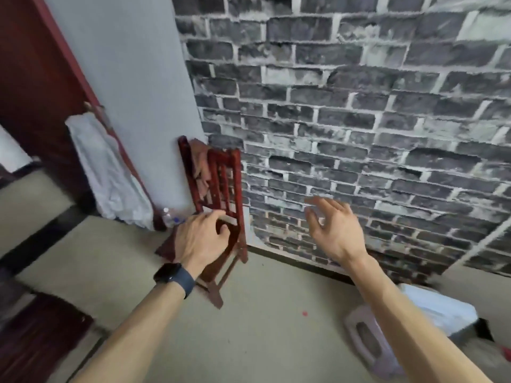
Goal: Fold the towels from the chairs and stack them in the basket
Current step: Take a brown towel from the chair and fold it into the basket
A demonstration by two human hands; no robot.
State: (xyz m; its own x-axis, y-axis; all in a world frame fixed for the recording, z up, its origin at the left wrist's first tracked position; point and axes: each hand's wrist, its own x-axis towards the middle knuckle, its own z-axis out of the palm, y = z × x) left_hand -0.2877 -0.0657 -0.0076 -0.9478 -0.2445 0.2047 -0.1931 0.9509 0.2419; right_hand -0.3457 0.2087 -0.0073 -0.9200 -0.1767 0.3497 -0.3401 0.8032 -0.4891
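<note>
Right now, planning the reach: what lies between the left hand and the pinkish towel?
Head view: only the red chair's slatted back lies between the left hand and the pinkish towel.

Chair (221,189) seat behind left hand (200,239); whole view motion-blurred.

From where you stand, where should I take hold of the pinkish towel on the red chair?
Pinch the pinkish towel near its top, where it drapes over the red chair back, and lift upward. Come from the wall side; slats cover it from the front. Both hands look empty.
</note>
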